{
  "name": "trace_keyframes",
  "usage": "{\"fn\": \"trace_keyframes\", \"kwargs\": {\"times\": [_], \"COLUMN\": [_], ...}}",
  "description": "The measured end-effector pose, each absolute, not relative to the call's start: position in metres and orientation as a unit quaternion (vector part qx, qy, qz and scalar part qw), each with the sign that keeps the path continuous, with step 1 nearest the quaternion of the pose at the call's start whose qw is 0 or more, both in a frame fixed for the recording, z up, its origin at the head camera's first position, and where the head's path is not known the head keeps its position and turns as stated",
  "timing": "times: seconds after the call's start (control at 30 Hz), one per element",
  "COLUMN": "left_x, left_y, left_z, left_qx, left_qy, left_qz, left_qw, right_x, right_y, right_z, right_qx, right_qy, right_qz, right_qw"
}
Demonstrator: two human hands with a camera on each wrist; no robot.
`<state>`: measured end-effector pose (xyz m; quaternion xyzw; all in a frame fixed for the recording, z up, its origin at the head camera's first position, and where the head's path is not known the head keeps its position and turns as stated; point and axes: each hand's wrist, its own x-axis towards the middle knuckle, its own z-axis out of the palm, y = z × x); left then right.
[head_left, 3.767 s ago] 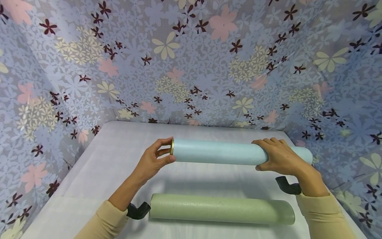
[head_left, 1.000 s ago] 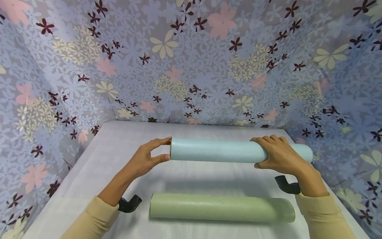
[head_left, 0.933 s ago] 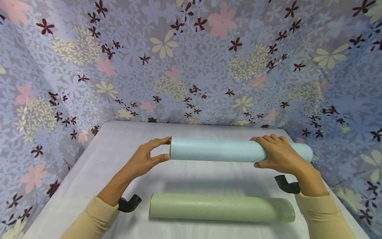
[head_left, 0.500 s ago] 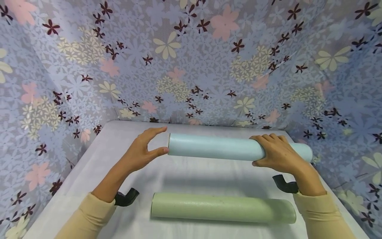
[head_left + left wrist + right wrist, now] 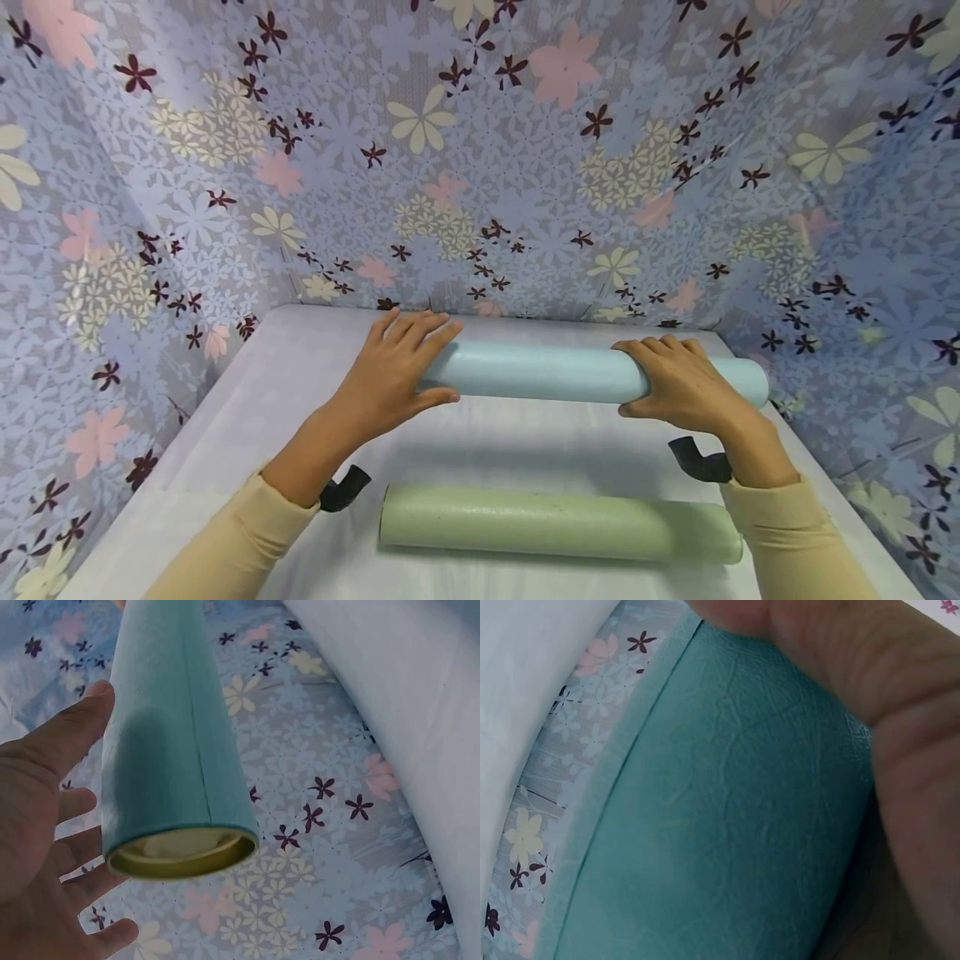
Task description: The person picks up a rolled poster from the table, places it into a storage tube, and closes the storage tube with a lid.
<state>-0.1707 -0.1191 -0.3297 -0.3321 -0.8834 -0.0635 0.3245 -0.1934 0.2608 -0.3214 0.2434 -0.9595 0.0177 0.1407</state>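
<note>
A light blue tube [image 5: 540, 371] with a seam along its length is held level above the table in the head view. My right hand [image 5: 678, 387] grips it near its right end, thumb on the near side and fingers over the far side. My left hand [image 5: 390, 375] lies at the tube's left end, fingers spread and fairly straight over the top, thumb below. In the left wrist view, that end shows a gold rim [image 5: 184, 866] around a pale recessed inside. The thumb [image 5: 82, 720] lies against the tube's side. A pale green tube [image 5: 558, 523] lies on the table, nearer to me.
The white-covered table [image 5: 300, 358] ends at a floral curtain [image 5: 480, 167] at the back and sides. Black curved pieces [image 5: 345, 489] are worn at both wrists, below the sleeves' cuffs.
My left hand moved away from the blue tube's left rim, spread its fingers, then came rightward over that end. The right hand and the blue tube shifted slightly left. The green tube stays put.
</note>
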Motion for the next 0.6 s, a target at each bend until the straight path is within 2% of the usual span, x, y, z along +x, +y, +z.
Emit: {"fn": "trace_keyframes", "kwargs": {"times": [0.43, 0.6], "left_x": [-0.177, -0.179], "left_y": [-0.111, -0.112], "left_z": [-0.340, -0.344], "left_qx": [-0.327, -0.322], "left_qy": [-0.875, -0.882], "left_qz": [0.034, 0.024], "left_qw": [0.355, 0.343], "right_x": [-0.193, -0.196], "right_y": [0.255, 0.252], "right_z": [-0.321, -0.324], "right_qx": [0.255, 0.256], "right_qy": [-0.956, -0.957], "right_qz": [0.022, 0.019], "right_qw": [0.141, 0.135]}}
